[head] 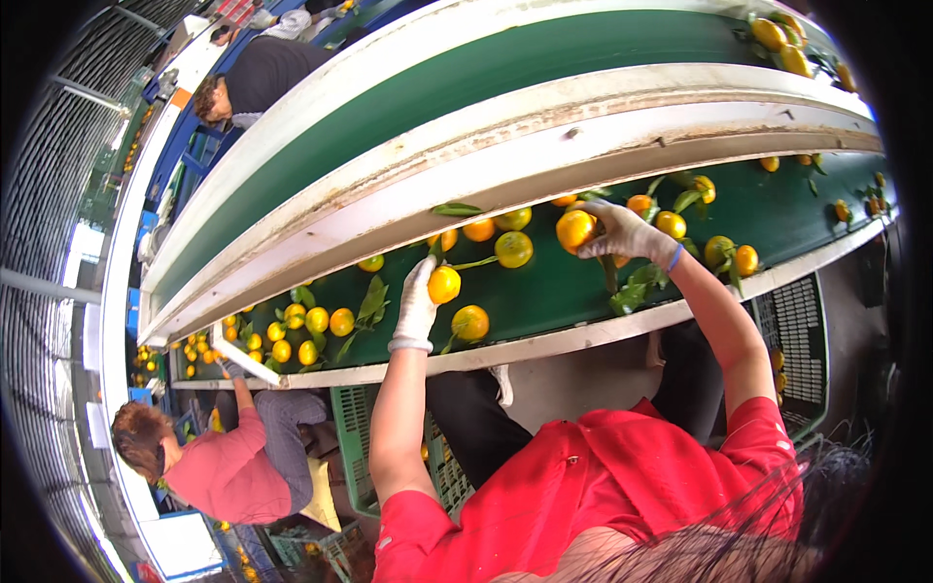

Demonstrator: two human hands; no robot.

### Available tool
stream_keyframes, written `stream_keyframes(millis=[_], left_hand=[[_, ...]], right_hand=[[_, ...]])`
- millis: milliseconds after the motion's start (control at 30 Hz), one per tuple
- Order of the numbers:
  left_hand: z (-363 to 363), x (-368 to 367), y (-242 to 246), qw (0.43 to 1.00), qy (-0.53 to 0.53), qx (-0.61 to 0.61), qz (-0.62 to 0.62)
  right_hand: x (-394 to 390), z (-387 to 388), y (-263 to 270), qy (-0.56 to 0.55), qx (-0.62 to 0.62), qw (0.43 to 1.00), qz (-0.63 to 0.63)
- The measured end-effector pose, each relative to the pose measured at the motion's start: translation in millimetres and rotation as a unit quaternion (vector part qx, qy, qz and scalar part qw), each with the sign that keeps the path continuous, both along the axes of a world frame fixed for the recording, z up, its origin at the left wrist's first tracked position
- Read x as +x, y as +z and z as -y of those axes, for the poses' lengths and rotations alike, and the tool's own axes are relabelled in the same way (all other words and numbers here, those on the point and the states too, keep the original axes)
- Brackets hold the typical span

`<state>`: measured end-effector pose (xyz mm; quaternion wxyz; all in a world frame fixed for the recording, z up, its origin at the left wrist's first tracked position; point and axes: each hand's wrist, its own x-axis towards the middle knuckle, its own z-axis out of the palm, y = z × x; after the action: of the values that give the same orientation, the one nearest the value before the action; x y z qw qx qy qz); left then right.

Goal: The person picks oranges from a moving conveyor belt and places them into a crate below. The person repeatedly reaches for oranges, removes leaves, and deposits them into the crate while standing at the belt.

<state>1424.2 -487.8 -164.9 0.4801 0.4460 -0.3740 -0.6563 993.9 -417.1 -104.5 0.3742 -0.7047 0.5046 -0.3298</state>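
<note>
My left hand [419, 302], in a white glove, holds an orange citrus fruit [444, 285] above the green conveyor belt [554, 291]. Gloved too, with a blue band at the wrist, my right hand [619, 232] has its fingers around another orange fruit [576, 231]. Between the hands lie a greenish-yellow fruit [514, 249] with a stem and more fruits near the white rail. Nearer to me rests a single orange fruit [470, 322]. Leafy twigs [641, 288] lie just below my right hand, partly over the belt's near edge.
A second green belt [466, 80] runs behind a white metal divider [525, 146]. Green plastic crates [794, 350] stand below the belt's near rail [510, 355]. A person in a pink top [226, 466] sits at the left; another in dark clothing [270, 76] bends beyond the belts.
</note>
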Motion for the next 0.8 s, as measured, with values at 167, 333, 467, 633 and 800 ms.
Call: stream_keyframes(millis=[167,333,467,633,800], left_hand=[[17.4,28.4,6.1,0.957,-0.026,-0.076,0.278],[50.8,-4.7,12.5,0.765,-0.120,-0.164,0.611],[93.1,-86.8,11.4,0.762,-0.207,-0.280,0.546],[94.1,-145.1,28.7,0.823,-0.262,-0.179,0.471],[37.7,-89.0,21.4,0.954,-0.209,-0.003,0.215]], right_hand=[[-3.9,97.4,-22.2,0.051,0.166,0.985,0.006],[-126.6,95.5,-59.6,-0.174,0.140,0.974,-0.037],[-101.2,32.6,-26.9,-0.039,0.168,0.963,0.209],[7.8,-29.9,-13.2,0.259,0.225,0.937,0.061],[62.0,17.8,-76.0,0.405,0.181,0.895,-0.040]])
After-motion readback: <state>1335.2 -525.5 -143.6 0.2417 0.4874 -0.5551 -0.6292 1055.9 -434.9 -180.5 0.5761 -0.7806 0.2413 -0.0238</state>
